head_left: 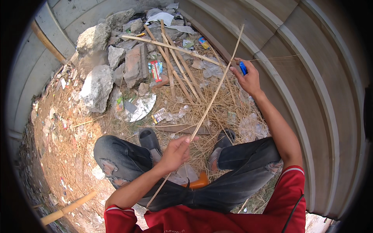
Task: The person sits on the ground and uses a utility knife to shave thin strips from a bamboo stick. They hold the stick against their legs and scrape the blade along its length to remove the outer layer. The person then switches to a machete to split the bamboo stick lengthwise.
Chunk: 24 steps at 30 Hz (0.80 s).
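Observation:
A long, thin bamboo strip (211, 101) slants across the middle, from my lap up to the far right. My left hand (176, 152) is closed round its lower part between my knees. Farther up, my right hand (248, 77) grips a small blue tool (243, 68), mostly hidden in the palm, so its kind does not show. Thumb and fingers of that hand lie against the strip's upper part. A fine sliver (272, 58) stretches rightward from there toward the metal wall.
Several bamboo sticks (176, 64) lie crossed ahead, beside concrete rubble (96, 87). Thin shavings (210, 97) and plastic litter cover the ground around my sandals (148, 139). A corrugated metal wall (311, 97) stands close on the right. An orange object (199, 181) sits between my legs; a bamboo pole (70, 207) lies lower left.

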Each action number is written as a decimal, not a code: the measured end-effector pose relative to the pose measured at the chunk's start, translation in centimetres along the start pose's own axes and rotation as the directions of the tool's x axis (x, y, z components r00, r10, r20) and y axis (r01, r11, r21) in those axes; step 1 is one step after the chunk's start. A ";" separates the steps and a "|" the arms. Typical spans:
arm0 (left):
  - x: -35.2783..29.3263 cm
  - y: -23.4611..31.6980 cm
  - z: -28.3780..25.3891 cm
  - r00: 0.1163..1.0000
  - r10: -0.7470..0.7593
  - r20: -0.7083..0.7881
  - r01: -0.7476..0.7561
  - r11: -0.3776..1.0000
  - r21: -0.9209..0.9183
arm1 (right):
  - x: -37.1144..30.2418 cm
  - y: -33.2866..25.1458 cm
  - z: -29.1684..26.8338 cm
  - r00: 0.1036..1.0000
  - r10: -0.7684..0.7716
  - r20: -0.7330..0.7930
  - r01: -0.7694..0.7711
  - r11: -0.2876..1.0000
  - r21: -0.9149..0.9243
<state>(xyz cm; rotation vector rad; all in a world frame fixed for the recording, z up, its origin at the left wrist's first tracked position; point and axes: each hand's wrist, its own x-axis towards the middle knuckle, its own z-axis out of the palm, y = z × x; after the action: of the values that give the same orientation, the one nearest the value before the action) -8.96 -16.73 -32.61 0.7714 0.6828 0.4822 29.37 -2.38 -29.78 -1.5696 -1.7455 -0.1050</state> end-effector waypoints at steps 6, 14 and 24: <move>0.1 -0.5 0.0 0.996 0.084 -0.010 -0.080 0.974 0.213 | -0.2 -0.4 0.3 0.998 0.002 -0.068 -0.001 1.000 0.016; 0.0 -0.6 0.4 0.996 0.086 -0.012 -0.079 0.954 0.288 | 0.3 0.1 0.4 0.986 -0.066 -0.151 0.075 0.996 0.054; 0.1 -0.6 0.3 0.993 0.105 -0.049 -0.081 0.931 0.355 | 1.2 2.7 -0.7 0.743 0.637 0.206 -0.610 0.518 0.599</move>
<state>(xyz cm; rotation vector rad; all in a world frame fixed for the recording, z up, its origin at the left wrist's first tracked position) -8.63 -17.16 -32.93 1.1349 0.8107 0.4794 32.14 -1.11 -29.72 -1.5292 -0.8977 0.7512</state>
